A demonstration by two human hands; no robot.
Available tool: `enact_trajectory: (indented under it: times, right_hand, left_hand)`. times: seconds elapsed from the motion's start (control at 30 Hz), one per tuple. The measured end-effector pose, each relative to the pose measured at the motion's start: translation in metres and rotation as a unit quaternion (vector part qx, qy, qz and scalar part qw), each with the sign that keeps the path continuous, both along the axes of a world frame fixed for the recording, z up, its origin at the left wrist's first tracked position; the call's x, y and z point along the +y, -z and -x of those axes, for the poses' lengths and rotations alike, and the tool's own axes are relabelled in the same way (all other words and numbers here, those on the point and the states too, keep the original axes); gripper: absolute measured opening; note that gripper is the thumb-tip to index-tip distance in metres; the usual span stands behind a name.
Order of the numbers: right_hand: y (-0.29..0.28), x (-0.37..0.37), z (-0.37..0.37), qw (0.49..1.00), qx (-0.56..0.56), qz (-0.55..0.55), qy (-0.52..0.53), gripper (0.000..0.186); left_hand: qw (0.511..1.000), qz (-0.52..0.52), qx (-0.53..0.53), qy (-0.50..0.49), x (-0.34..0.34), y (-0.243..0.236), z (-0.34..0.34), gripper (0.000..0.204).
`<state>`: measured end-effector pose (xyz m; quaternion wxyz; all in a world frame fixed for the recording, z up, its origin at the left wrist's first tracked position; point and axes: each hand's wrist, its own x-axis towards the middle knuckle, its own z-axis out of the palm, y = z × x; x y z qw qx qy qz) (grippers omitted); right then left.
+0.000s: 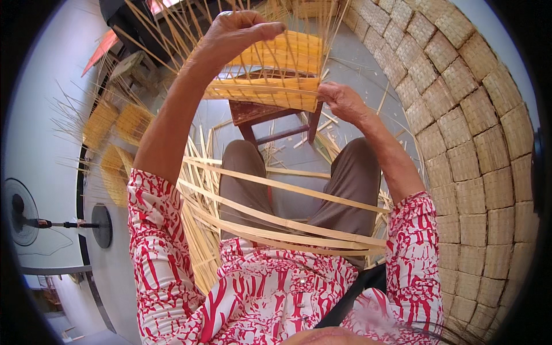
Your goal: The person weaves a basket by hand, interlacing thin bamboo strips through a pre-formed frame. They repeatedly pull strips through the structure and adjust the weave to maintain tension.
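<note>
A half-woven basket (287, 89) in yellow-orange strips rests on a small wooden stool (270, 113) before my knees, its long thin stakes sticking up and out. Over its upper left part is my left hand (236, 31), fingers curled and thumb stretched across among the stakes; what it grips cannot be made out. At the basket's right corner, my right hand (344, 102) pinches a pale flat strip (264, 88) that runs along the woven side. More pale bamboo-like strips (287, 185) lie across my lap.
Stacked woven baskets (460, 132) form a wall on the right. Unfinished yellow baskets (134, 123) with loose stakes stand at the left, near a fan (23, 213). A bundle of strips (201, 253) lies beside my left leg; offcuts litter the floor. A low wooden stool (135, 72) stands behind.
</note>
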<state>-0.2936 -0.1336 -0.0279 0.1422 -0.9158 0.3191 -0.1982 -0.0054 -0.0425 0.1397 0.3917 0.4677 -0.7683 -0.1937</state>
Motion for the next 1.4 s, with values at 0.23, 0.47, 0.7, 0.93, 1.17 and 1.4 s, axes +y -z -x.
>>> enact_trajectory:
  times: [0.23,0.47,0.7,0.93,1.17,1.4]
  right_hand:
    - [0.011,-0.003,-0.005,0.999,-0.041,0.016,-0.027,0.014]
    - [0.005,0.002,-0.016,0.997,-0.050,0.035,-0.035,0.012]
    - [-0.003,0.009,-0.002,0.999,-0.028,0.028,-0.024,0.008]
    - [-0.008,0.020,0.124,0.999,-0.026,0.039,0.026,0.012]
    - [-0.068,0.053,0.216,0.955,-0.256,-0.111,0.104,0.017]
    - [-0.101,0.083,0.082,0.990,-0.133,0.048,-0.014,0.017]
  left_hand:
    - [0.991,-0.067,-0.048,0.110,-0.026,0.000,0.027,0.073]
    - [0.979,-0.163,-0.110,0.048,-0.040,-0.010,0.055,0.048]
    - [0.991,0.007,-0.068,0.113,-0.018,-0.007,0.070,0.028]
    - [0.955,0.217,-0.173,0.107,-0.015,0.031,0.026,0.025]
    - [0.929,0.333,-0.161,-0.011,0.038,0.065,0.002,0.037]
    - [0.888,0.385,-0.252,-0.022,0.057,0.094,0.007,0.044]
